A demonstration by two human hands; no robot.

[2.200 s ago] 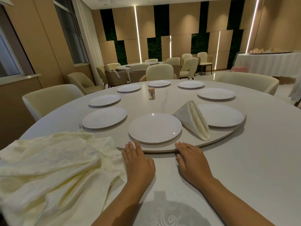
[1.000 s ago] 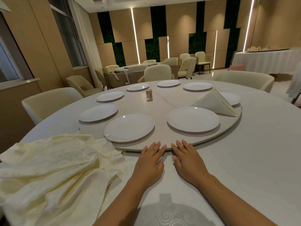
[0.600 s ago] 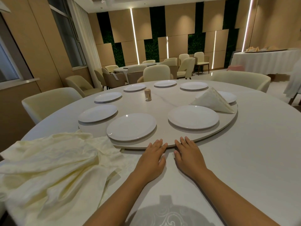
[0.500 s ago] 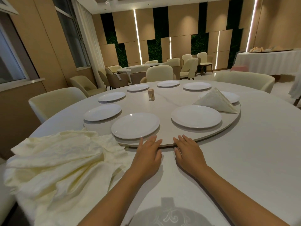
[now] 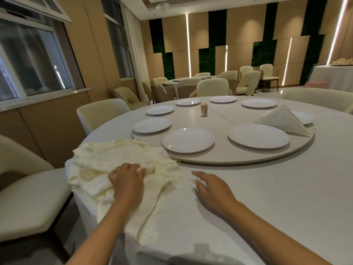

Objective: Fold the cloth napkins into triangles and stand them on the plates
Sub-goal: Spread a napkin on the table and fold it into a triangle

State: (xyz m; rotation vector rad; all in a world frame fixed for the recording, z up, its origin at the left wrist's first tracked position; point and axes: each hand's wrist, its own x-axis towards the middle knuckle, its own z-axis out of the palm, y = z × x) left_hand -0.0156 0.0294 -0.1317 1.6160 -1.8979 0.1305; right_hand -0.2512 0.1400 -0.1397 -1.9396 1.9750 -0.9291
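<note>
While my left hand (image 5: 127, 180) lay on the heap of unfolded cloth napkins (image 5: 118, 175), its fingers (image 5: 140, 170) were curled into the top layer, gripping a fold of the cream fabric. The heap spread out under and to the left of that hand, and its near corner draped over the table (image 5: 267, 197) edge beside my left forearm.

My right hand (image 5: 212, 190) was just right of the heap, palm down, fingers (image 5: 196, 174) straight and loosely spread, holding nothing. I could not tell whether the fingertips touched the tablecloth or hovered just above it.

Beyond both hands sat the round turntable (image 5: 229, 158), its near rim just past the heap's far edge. Nearest plate (image 5: 188, 139) was straight ahead of my left fingers, bare. Second plate (image 5: 258, 135) was ahead and right of my right hand, also bare. Further right, a folded triangle napkin (image 5: 280, 119) leaned on the rim of a third plate (image 5: 303, 117), point up, well apart from both hands.

More bare plates ringed the turntable's far side. A small toothpick holder (image 5: 204, 110) stood near the centre. A cream chair (image 5: 28, 197) stood to the left of my left arm, close beside the table.
</note>
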